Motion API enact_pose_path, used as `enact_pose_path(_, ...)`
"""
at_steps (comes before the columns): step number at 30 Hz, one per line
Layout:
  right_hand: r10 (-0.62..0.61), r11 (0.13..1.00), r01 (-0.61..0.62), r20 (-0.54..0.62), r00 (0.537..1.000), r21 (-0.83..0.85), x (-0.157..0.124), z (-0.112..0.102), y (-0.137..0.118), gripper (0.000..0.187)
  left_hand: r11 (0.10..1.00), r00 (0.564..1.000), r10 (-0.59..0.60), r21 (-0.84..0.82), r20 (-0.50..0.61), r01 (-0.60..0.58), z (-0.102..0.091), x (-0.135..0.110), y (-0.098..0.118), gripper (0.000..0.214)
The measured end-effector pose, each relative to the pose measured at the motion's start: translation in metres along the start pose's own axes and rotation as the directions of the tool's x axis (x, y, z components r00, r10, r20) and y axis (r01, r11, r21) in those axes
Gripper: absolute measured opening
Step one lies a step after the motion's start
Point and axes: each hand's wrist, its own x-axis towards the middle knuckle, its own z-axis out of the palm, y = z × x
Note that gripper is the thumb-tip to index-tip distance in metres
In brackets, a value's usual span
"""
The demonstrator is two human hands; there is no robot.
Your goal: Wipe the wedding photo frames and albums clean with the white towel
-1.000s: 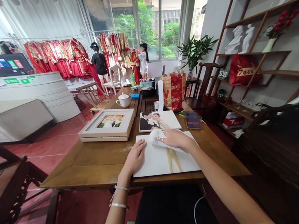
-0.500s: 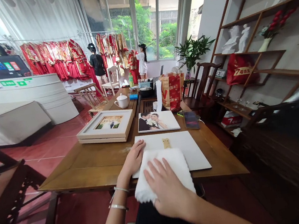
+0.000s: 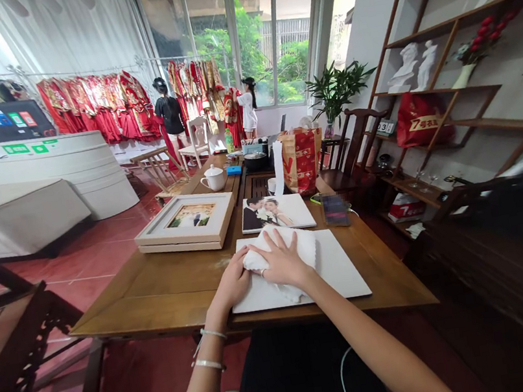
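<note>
A folded white cloth [image 3: 306,248] with a scalloped edge lies over a flat white board [image 3: 341,269] at the table's near edge. My right hand [image 3: 283,259] presses on the cloth with its fingers spread flat. Beside it, my left hand [image 3: 233,277] rests on the board's left edge, fingers extended, the tips close to the cloth's left side. The cloth and my right hand cover the board's upper middle, so the small tan patch there is hidden.
Beyond the board lie a couple's photo print [image 3: 293,211] and a dark phone [image 3: 336,210]. A framed picture [image 3: 190,216] sits left on the wooden table [image 3: 158,296]. Farther back stand a lidded white cup [image 3: 212,178] and a paper bag [image 3: 303,160]. Two people work near red garments.
My right hand and the cloth have moved forward from the table's near edge to the board's upper part. The tan patch is now covered. My left hand stays at the board's left edge.
</note>
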Motion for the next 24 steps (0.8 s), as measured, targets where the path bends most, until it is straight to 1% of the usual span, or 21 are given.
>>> enact_pose_path(1,-0.017,1.000,0.017,-0.001,1.000,-0.014,-0.002,0.001,-0.001,0.063,1.000,1.000,0.001,0.000,0.005,-0.001,0.000,0.000,0.000,0.044)
enact_pose_path(3,-0.086,0.996,0.086,0.004,0.996,-0.027,-0.015,0.007,-0.003,0.062,1.000,1.000,0.003,-0.001,0.016,-0.003,0.001,0.000,-0.001,0.042)
enact_pose_path(5,-0.193,0.981,0.193,0.006,0.981,-0.022,-0.039,0.013,-0.005,0.063,1.000,1.000,-0.004,0.006,0.010,0.004,0.002,0.000,-0.002,0.039)
enact_pose_path(7,-0.311,0.951,0.311,0.006,0.950,0.004,-0.068,0.018,-0.004,0.067,1.000,1.000,-0.011,0.025,-0.008,0.011,0.003,-0.001,-0.003,0.038)
enact_pose_path(9,-0.391,0.920,0.391,0.015,0.920,0.037,-0.095,0.019,0.001,0.072,0.999,1.000,-0.007,0.044,-0.020,0.008,0.004,-0.001,-0.005,0.039)
enact_pose_path(11,-0.419,0.906,0.415,0.033,0.907,0.082,-0.113,0.015,0.009,0.077,0.999,1.000,0.001,0.052,-0.023,0.000,0.005,-0.001,-0.006,0.039)
enact_pose_path(13,-0.400,0.910,0.392,0.037,0.916,0.134,-0.119,0.010,0.020,0.081,0.998,1.000,0.007,0.056,-0.025,-0.005,0.005,-0.001,-0.006,0.039)
enact_pose_path(16,-0.337,0.928,0.331,0.006,0.941,0.171,-0.106,0.003,0.037,0.083,0.997,1.000,0.010,0.073,-0.014,-0.009,0.004,-0.001,-0.007,0.039)
enact_pose_path(20,-0.203,0.974,0.204,-0.021,0.979,0.101,-0.062,-0.003,0.055,0.081,0.996,1.000,0.013,0.090,-0.002,-0.012,0.003,-0.001,-0.006,0.039)
enact_pose_path(22,-0.133,0.989,0.135,-0.034,0.991,0.058,-0.037,-0.004,0.057,0.077,0.996,1.000,0.014,0.091,-0.003,-0.014,0.003,-0.001,-0.005,0.039)
enact_pose_path(24,-0.099,0.994,0.101,-0.045,0.994,0.039,-0.018,-0.003,0.053,0.073,0.996,1.000,0.014,0.088,-0.006,-0.014,0.003,-0.001,-0.004,0.039)
